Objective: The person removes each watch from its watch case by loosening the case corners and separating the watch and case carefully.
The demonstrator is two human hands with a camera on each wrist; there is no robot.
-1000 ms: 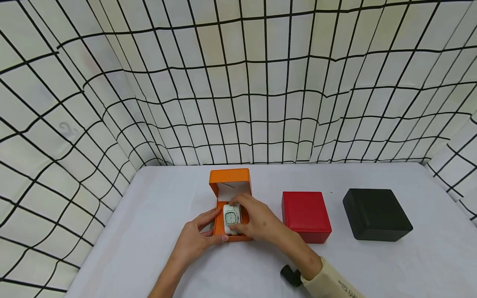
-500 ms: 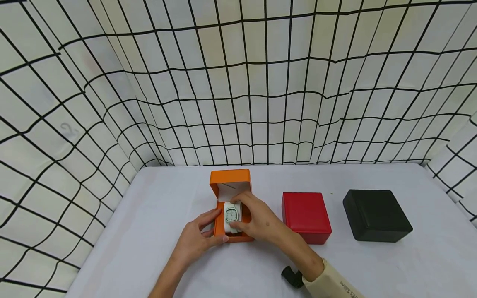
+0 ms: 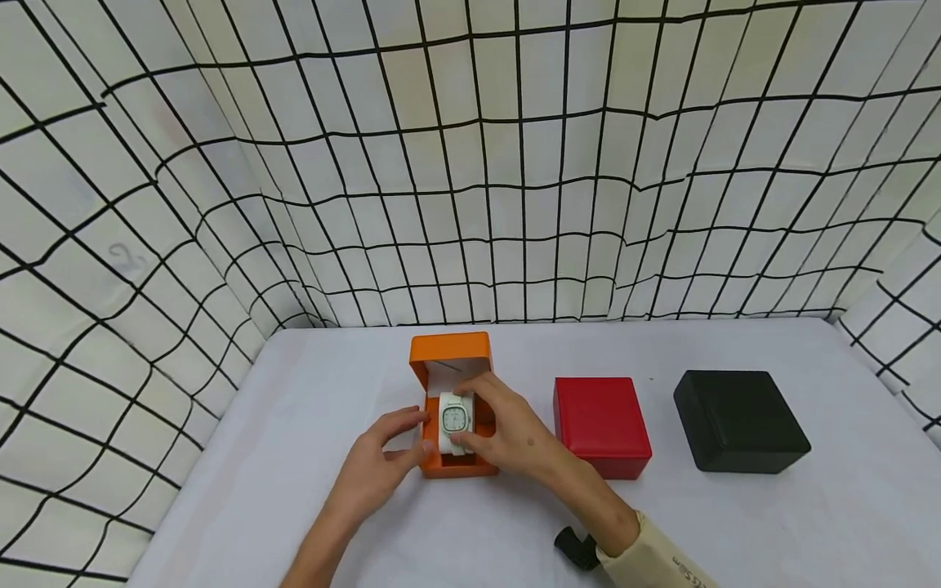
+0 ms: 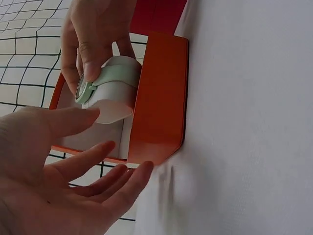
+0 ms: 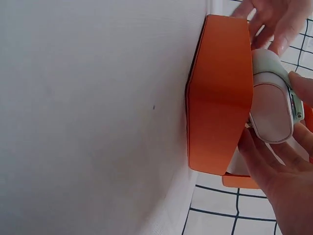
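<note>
Sitting pinched between right fingers (image 4: 88, 51) — a watch (image 3: 455, 420) round its white cushion (image 5: 270, 115) — left fingers (image 4: 129, 191) spread beside the orange box (image 5: 220, 103).

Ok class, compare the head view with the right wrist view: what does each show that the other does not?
Only the head view shows the red box, the black box, the pale sleeve and the watch dial from the front.

Only the right wrist view shows the flat end of the white cushion.

Both show the orange box, the watch around its cushion, the right hand holding them, the left hand, the white tabletop and the black grid.
</note>
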